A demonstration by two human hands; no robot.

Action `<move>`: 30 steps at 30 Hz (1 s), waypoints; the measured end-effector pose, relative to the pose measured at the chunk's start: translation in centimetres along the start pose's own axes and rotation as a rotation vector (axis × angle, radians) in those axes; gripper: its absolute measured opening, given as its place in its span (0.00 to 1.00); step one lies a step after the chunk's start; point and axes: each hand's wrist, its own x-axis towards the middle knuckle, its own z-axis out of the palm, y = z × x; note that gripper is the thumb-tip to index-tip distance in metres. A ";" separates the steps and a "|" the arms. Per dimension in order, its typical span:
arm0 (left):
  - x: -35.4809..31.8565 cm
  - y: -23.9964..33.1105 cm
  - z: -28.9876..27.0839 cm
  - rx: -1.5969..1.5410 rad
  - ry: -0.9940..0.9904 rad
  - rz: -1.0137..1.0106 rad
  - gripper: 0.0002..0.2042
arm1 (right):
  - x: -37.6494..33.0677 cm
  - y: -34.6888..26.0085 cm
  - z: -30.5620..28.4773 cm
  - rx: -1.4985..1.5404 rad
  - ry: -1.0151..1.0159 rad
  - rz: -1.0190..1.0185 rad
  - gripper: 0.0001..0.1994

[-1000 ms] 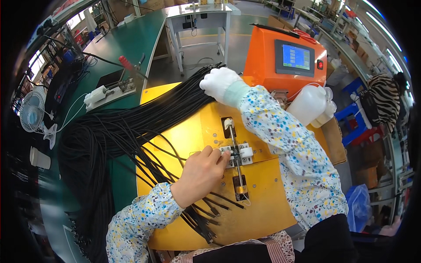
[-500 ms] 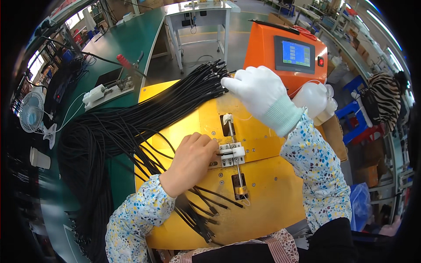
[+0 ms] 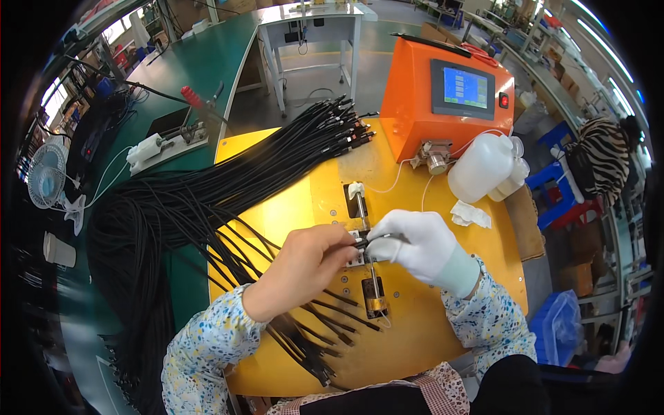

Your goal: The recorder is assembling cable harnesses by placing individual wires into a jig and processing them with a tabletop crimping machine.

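Over the small metal-and-white clamping fixture (image 3: 357,257), my bare left hand (image 3: 301,264) pinches a black cable (image 3: 361,243). My right hand (image 3: 420,243), in a white glove, is closed on the same cable just to the right, and a thin dark end pokes out past its fingers. Both hands cover most of the fixture. Two metal rods run toward it, one from a slot above and one from a brass-coloured fitting (image 3: 374,303) below. A thick bundle of black cables (image 3: 277,162) lies to the left, and several loose cable ends (image 3: 304,353) fan out beneath my left wrist.
An orange machine with a screen (image 3: 453,86) stands at the back right of the yellow worktop (image 3: 429,332). Beside it are a white plastic bottle (image 3: 481,168) and a crumpled tissue (image 3: 472,214). A red-handled toggle clamp (image 3: 190,97) and a small fan (image 3: 50,176) sit on the green table.
My right hand has come down from the far cable ends to the fixture and now grips a cable. My left hand has shifted slightly, its thumb and fingers now visibly pinching.
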 end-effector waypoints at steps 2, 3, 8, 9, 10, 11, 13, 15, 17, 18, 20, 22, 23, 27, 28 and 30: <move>0.1 -0.3 0.3 -0.070 -0.008 -0.119 0.06 | -0.4 1.2 0.5 0.128 0.037 0.058 0.08; 0.1 -0.5 0.5 -0.071 -0.009 -0.121 0.06 | -0.5 1.6 0.7 0.261 0.073 0.120 0.07; 0.0 -1.2 1.5 -0.078 -0.017 -0.137 0.06 | -0.8 2.5 0.9 0.138 0.065 0.142 0.08; 0.1 -1.1 1.4 -0.076 -0.019 -0.137 0.06 | -0.8 2.7 1.1 0.137 0.081 0.143 0.08; 0.2 -0.8 1.1 -0.045 -0.056 -0.141 0.06 | -0.8 2.5 1.1 0.139 0.083 0.144 0.08; 0.3 -0.6 0.9 -0.014 -0.093 -0.144 0.06 | -0.8 2.3 1.1 0.148 0.082 0.162 0.08; 0.6 0.0 0.1 0.006 -0.151 -0.180 0.06 | -0.7 2.2 1.3 0.159 0.081 0.182 0.08; 0.5 -0.4 0.3 0.024 -0.206 -0.215 0.06 | -0.6 2.2 1.6 0.248 0.129 0.208 0.08; 0.0 -1.8 1.7 -0.310 -0.092 -0.276 0.07 | -0.7 2.2 2.0 0.238 0.153 0.184 0.08; -0.1 -2.0 1.9 -0.310 -0.091 -0.276 0.07 | -0.8 2.3 2.2 0.230 0.178 0.160 0.08; -0.3 -2.2 2.2 -0.358 -0.046 -0.283 0.08 | -0.8 2.2 2.4 0.217 0.160 0.149 0.08; -0.2 -2.2 2.2 -0.317 -0.054 -0.289 0.07 | -0.9 2.3 2.4 0.199 0.146 0.140 0.09; -0.2 -2.2 2.2 -0.274 -0.062 -0.297 0.06 | -0.8 2.8 2.6 0.240 0.159 0.133 0.08; -0.7 -1.8 2.7 0.356 0.170 0.055 0.09 | -0.3 4.6 2.0 -0.138 0.208 -0.101 0.04; -0.9 -2.2 3.0 0.484 0.176 0.123 0.13 | -0.1 4.5 2.0 -0.137 0.207 -0.100 0.04; -1.1 -2.3 3.3 0.609 0.182 0.193 0.17 | 0.0 4.1 1.7 -0.259 0.202 -0.177 0.04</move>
